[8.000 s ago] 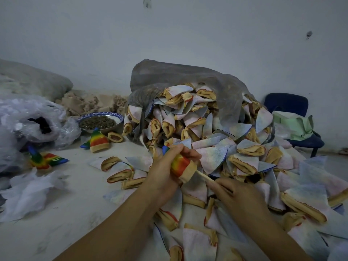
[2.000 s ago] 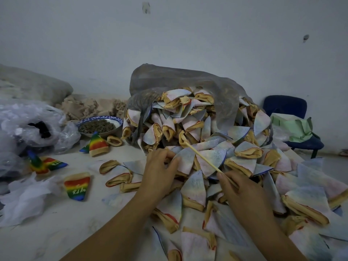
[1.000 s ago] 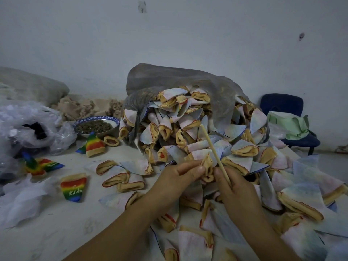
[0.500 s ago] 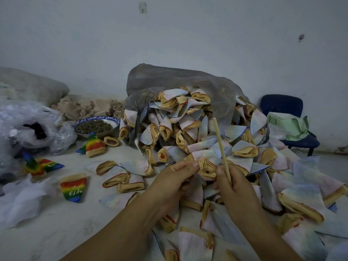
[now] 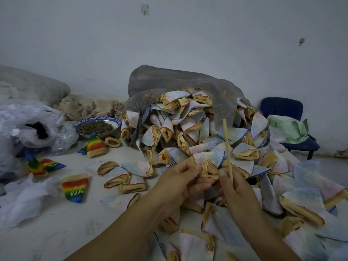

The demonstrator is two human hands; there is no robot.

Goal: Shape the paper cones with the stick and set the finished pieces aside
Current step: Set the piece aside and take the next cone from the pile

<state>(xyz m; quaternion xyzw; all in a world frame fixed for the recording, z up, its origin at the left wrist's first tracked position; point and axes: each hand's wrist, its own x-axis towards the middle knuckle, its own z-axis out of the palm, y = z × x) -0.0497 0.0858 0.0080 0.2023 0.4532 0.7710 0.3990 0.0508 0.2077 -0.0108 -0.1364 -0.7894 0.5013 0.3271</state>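
- Lying at the far left of the desk (image 5: 56, 240) is a crumpled clear plastic bag (image 5: 24, 129), with loose white tissue (image 5: 22, 200) in front of it.
- Between those two lie the crossed rainbow cones (image 5: 38, 167), touching each other. A flat rainbow cone (image 5: 75, 188) with pale letters on it lies just right of the tissue.
- Further back a blue-rimmed bowl (image 5: 98, 127) holds dark bits, and an upright rainbow cone (image 5: 95, 145) stands just in front of it.
- Several flattened pale cones (image 5: 120, 178) with tan rims lie loose on the desk, between the flat rainbow cone and my left forearm.
- My left grip (image 5: 178, 183) is clamped on the held cone (image 5: 208, 169). Fingers and thumb pinch its tan rim, and it is raised just in front of the heap.
- The heap of unshaped cones (image 5: 188, 132) spills out of a grey plastic sack (image 5: 178, 81) and spreads across the right of the desk, down past both my wrists.
- My right grip (image 5: 239, 196) is closed round the stick (image 5: 227, 144), which stands nearly upright just right of the held cone's mouth. My thumb reaches across to the cone's rim.
- At the far right a blue chair (image 5: 282, 110) stands by the wall, with a pale green bag (image 5: 288, 129) on its seat.
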